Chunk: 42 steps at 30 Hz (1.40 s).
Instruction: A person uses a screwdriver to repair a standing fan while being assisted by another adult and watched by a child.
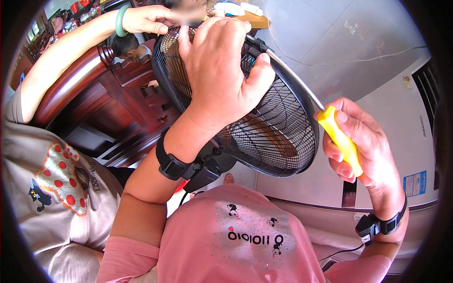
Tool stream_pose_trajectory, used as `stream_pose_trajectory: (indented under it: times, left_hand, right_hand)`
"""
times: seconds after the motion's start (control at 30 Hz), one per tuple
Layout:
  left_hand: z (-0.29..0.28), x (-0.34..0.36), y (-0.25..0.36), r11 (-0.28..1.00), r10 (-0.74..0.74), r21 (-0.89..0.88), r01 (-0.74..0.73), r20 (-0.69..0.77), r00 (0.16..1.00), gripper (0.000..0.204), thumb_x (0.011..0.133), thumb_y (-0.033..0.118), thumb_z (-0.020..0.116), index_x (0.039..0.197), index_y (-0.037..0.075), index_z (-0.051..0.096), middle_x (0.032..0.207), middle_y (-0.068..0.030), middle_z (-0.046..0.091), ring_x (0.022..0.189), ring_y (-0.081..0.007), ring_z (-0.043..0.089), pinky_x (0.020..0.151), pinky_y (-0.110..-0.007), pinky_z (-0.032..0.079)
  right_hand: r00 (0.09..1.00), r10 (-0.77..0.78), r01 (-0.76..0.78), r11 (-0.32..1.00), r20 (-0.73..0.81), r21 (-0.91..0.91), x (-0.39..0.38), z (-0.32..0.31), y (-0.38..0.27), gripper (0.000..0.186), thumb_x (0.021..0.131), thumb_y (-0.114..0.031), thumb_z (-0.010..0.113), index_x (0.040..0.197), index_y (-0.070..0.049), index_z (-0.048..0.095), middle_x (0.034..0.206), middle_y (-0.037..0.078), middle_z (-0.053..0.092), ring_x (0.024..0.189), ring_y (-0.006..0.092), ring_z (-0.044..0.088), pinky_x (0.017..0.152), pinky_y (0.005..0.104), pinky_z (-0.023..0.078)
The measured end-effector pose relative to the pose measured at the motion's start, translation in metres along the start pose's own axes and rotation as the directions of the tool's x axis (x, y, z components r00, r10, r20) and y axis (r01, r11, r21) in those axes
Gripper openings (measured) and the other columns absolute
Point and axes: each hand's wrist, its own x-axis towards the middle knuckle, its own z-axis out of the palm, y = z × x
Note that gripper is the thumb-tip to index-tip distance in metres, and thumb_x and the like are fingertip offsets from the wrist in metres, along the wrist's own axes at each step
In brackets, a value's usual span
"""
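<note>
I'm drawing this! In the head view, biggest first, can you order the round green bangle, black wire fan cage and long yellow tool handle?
1. Black wire fan cage
2. Long yellow tool handle
3. Round green bangle

Black-caged fan (278, 129), tilted, yellow-handled screwdriver (334, 126) slanting up to its rim, tip apparently at a black clip (257, 44)
</note>
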Motion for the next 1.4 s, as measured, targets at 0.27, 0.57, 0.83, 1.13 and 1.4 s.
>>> stream_pose_trajectory:
  times: [0.27,0.57,0.83,1.13,1.4]
  left_hand:
    - [-0.001,0.003,0.001,1.000,-0.021,-0.018,0.022,0.015,1.000,0.040,0.075,0.028,0.069,0.106,0.005,0.059,0.104,-0.0099,0.063,0.112,-0.0337,0.055,0.109,-0.061,0.023]
    - [-0.009,0.005,0.010,0.999,-0.042,-0.001,0.042,0.061,0.997,0.039,0.077,0.023,0.068,0.110,0.005,0.058,0.111,-0.0101,0.064,0.116,-0.0318,0.055,0.112,-0.057,0.022]
    - [-0.005,0.006,0.009,1.000,-0.013,-0.018,0.014,0.034,0.999,0.038,0.075,0.027,0.069,0.104,0.005,0.058,0.101,-0.0098,0.062,0.111,-0.0334,0.055,0.108,-0.063,0.023]
    - [-0.004,0.005,0.006,0.999,-0.049,-0.024,0.049,-0.004,0.999,0.036,0.075,0.025,0.067,0.103,0.005,0.059,0.101,-0.0100,0.062,0.110,-0.0332,0.055,0.109,-0.062,0.022]
    - [-0.006,0.007,0.004,0.997,-0.060,-0.048,0.061,0.027,0.998,0.036,0.076,0.025,0.067,0.104,0.004,0.061,0.103,-0.0097,0.063,0.111,-0.0324,0.056,0.111,-0.062,0.021]
  right_hand:
    - [0.994,-0.079,0.081,0.996,0.075,-0.024,-0.007,-0.006,-0.005,0.032,0.089,-0.001,0.068,0.117,-0.002,0.052,0.081,0.007,0.062,0.055,0.0126,0.057,0.045,0.0236,0.042]
    - [0.677,-0.717,0.382,0.148,0.167,-0.912,-0.010,-0.011,0.006,0.045,0.088,0.001,0.069,0.132,-0.002,0.060,0.098,0.013,0.066,0.089,0.0221,0.069,0.073,0.0288,0.057]
    - [0.654,-0.719,0.029,-0.286,0.235,-0.958,-0.013,-0.001,0.001,0.061,0.082,-0.005,0.076,0.139,-0.008,0.057,0.097,0.012,0.065,0.075,0.0253,0.065,0.068,0.0356,0.057]
    - [0.940,-0.342,0.271,0.775,-0.018,-0.572,-0.010,0.001,-0.016,0.025,0.100,-0.023,0.061,0.118,-0.006,0.055,0.070,0.005,0.057,0.053,0.0124,0.055,0.046,0.0248,0.044]
    - [0.984,0.075,-0.109,0.972,0.164,0.208,-0.001,0.000,-0.003,0.023,0.093,-0.014,0.069,0.110,-0.006,0.054,0.068,0.003,0.056,0.042,0.0087,0.046,0.036,0.0227,0.033]
